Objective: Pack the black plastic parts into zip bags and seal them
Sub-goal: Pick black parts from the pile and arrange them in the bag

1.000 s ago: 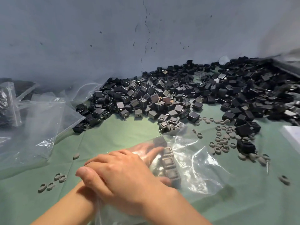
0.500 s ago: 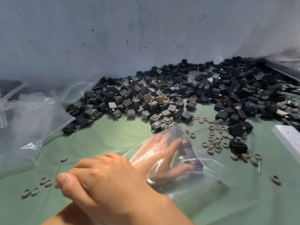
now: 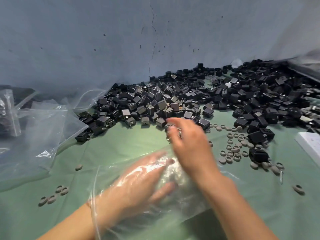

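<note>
Mid-filling: left hand (image 3: pixel 138 181), fingers spread, props the bag (image 3: pixel 187 203) open from inside; right hand (image 3: pixel 190 146), fingers too blurred to read, meets the parts pile (image 3: pixel 225 101) beyond the bag, a pinch-and-drop likely next.

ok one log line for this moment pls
phase: loading bag | left hand: open inside zip bag | right hand: at black parts pile edge, grip unclear

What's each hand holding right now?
Left hand: open, inside the bag.
Right hand: blurred at the parts; cannot tell.
</note>
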A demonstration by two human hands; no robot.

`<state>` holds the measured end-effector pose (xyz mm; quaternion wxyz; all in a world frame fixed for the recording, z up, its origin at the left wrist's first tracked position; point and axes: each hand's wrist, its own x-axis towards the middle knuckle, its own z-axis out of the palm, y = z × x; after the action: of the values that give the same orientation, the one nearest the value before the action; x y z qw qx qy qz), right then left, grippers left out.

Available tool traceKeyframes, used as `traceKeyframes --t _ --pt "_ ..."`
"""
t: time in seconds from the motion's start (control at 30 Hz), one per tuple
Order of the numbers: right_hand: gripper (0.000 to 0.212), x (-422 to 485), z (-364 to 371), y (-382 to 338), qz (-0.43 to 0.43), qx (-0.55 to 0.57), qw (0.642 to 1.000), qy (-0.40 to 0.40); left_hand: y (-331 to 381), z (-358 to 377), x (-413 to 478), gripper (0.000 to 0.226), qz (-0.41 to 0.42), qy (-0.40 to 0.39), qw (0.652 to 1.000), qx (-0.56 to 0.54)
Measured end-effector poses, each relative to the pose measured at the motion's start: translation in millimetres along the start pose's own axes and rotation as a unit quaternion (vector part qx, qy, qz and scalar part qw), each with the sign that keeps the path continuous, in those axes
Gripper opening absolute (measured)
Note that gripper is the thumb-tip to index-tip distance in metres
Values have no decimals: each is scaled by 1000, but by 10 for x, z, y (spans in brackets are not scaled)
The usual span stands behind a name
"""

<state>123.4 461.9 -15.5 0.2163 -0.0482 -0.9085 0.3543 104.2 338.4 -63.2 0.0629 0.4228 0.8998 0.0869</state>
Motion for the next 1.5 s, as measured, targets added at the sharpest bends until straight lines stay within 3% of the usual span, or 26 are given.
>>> traceKeyframes --t 0.07,0.13,0.2,0.27,0.33,0.4,0.5,0.6,0.73,0.83,0.97,1.0,1.07,1.1,1.17,1.37,1.5 --pt "37 53 -125 364 124 -9 992 1 -304 -142 -292 76 -12 -1 1000 11" --pt "37 47 -139 546 161 6 987 -27 -432 -188 -371 75 -1 22 999 46" --pt "36 20 -82 568 152 43 986 -52 -379 -167 -459 63 27 12 999 38" --pt "35 11 -34 539 141 72 986 -57 -484 -133 -603 52 43 61 996 42" --pt "37 6 3 507 137 84 985 -68 -553 -160 -756 42 23 65 997 30" --pt "39 -18 46 492 133 81 984 -87 -578 -157 -762 30 76 78 994 11" --pt "39 -20 88 508 127 86 984 -95 -527 -173 -626 42 55 60 994 -69" --pt "42 -6 95 549 126 89 983 -95 -370 -108 -422 59 -32 -70 997 5" --pt "47 -19 97 577 128 100 983 -91 -87 -127 -109 52 5 -37 998 -47" --pt "49 -25 90 589 129 111 982 -87 -132 -66 -63 48 24 -6 999 -20" --pt "49 -97 107 560 101 78 986 -106 -228 -30 -159 58 44 -65 996 -38" --pt "49 -118 117 547 97 75 986 -110 -238 -33 -197 57 47 -54 997 -34" --pt "49 -155 131 519 92 77 985 -124 -238 -48 -333 47 55 66 996 -5" --pt "49 -169 131 508 91 77 984 -130 -225 -114 -414 40 60 88 994 7" --pt "49 -186 112 504 90 83 984 -133 -188 -218 -525 30 77 70 995 -4" --pt "50 -224 110 521 87 83 983 -135 -261 -180 -476 36 184 3 981 -64" --pt "48 -245 138 527 67 40 988 -134 -148 -171 -409 38 152 54 986 32"
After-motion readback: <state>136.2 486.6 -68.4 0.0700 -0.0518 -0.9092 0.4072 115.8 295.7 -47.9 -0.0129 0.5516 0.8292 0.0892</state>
